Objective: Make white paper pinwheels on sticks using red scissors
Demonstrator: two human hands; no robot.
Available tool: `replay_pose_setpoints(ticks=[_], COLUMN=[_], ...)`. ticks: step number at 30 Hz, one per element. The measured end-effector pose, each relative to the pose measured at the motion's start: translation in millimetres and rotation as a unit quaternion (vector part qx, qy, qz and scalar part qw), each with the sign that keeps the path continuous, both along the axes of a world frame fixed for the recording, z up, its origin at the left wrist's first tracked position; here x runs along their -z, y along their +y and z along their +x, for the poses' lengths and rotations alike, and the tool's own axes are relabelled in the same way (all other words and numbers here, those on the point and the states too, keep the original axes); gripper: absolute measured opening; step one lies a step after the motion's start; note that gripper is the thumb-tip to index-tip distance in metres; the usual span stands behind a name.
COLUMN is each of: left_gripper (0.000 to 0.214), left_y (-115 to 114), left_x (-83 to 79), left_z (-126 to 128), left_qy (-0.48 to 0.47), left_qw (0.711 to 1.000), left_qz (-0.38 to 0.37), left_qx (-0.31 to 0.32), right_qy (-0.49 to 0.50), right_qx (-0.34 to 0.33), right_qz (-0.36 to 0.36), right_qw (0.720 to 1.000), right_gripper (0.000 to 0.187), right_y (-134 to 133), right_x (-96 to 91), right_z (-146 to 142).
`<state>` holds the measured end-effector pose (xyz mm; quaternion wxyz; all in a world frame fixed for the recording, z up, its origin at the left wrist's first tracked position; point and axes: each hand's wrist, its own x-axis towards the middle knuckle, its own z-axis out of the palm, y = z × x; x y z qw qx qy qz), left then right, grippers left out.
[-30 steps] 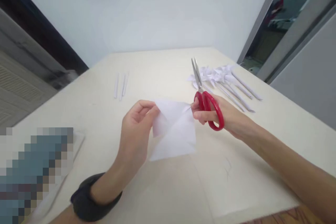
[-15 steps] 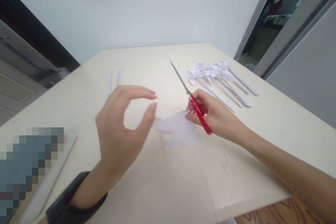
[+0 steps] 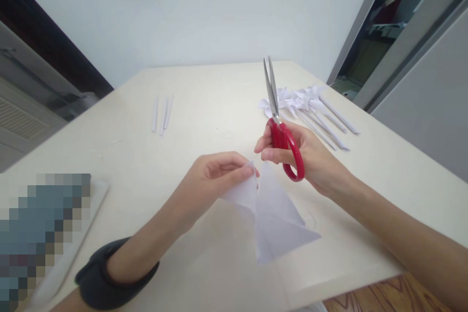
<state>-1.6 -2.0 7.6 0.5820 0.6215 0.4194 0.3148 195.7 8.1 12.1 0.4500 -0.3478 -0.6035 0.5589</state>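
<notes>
Head view, and it's all paper and steel over the cream tabletop (image 3: 208, 92): thumb and fingers of the left hand (image 3: 215, 173) are pinched together on a corner of the white sheet (image 3: 276, 219). Thin stuff, this, faintly see-through, hanging below and between the two hands. A slit splits it, one flap drawn up to the left, the broader part flaring down to a sharp point at the right. Whether its lowest edge touches the table, I cannot tell.

Over to the right hand (image 3: 310, 151), closed around the glossy red loops of the scissors (image 3: 280, 134), slim metal blades slightly parted and aimed at the wall. Its thumb and forefinger tips sit just above the sheet's upper tip; whether they touch it, I can't make out.

Beyond the scissors, crisp, petal-like paper folds (image 3: 292, 100) bunch up, tightly rolled white stems (image 3: 331, 130) slanting out towards us. Far left, three slender paper sticks (image 3: 164, 116) lie side by side. A smooth black band (image 3: 113, 278) wraps the left wrist.
</notes>
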Motion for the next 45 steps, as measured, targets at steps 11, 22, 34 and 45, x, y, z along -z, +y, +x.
replay_pose_setpoints(ticks=[11,22,34,45], left_gripper=[0.018,0.006,0.007,0.011], left_y=[-6,-12,-12,-7], left_x=[-1.0,1.1,2.7,-4.6], left_z=[5,6,6,1], left_qy=[-0.070,0.075,0.097,0.043], left_qw=[0.983,0.975,0.972,0.915], left_qz=[-0.164,0.192,0.203,0.356], left_qx=[0.052,-0.084,-0.071,-0.185], right_qy=[0.037,-0.092,-0.139,-0.327], right_qx=[-0.100,-0.006,0.017,0.003], right_qz=[0.002,0.087,0.094,0.151], right_qw=[0.994,0.992,0.986,0.933], right_gripper=[0.028,0.025,0.028,0.032], right_y=[-4,-12,-13,-7], right_x=[-1.8,-3.5,-2.7,-1.4], right_z=[-4,-7,-9,-4])
